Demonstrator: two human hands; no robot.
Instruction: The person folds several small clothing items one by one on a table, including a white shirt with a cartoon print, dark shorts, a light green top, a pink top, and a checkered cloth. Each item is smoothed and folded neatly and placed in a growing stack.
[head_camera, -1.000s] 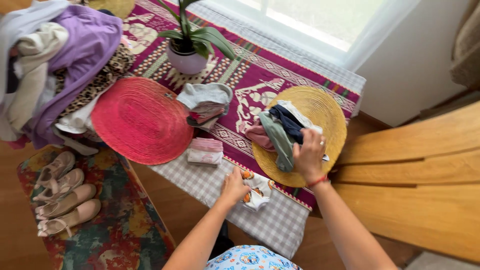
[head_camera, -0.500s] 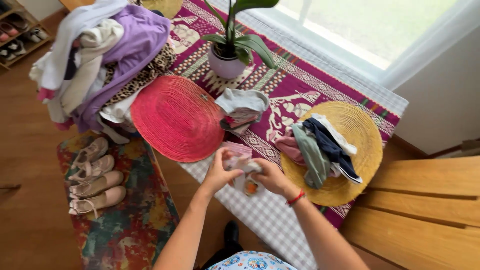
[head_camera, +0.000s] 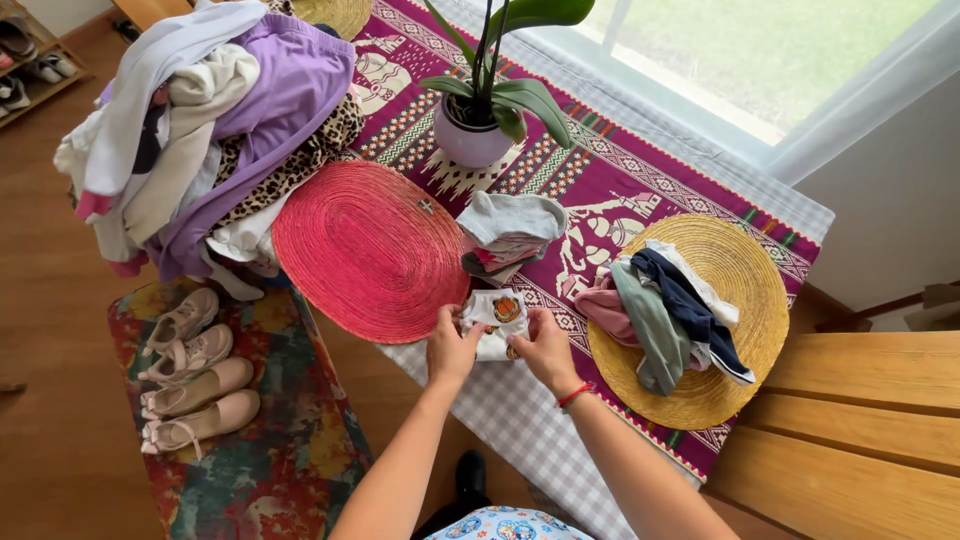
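Tabletop: small folded white garment (head_camera: 496, 322) pinched between left hand (head_camera: 450, 350) and right hand (head_camera: 543, 350).

bright daylight from window (head_camera: 760, 70), glare there; soft shadows; sharp focus, slight wide-angle edge stretch.

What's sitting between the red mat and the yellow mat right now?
In the head view: a grey-topped stack of folded clothes, and nearer, the small white garment both hands hold, on the patterned runner.

Soft cloth garment (head_camera: 495, 318), rough woven placemat (head_camera: 367, 250)
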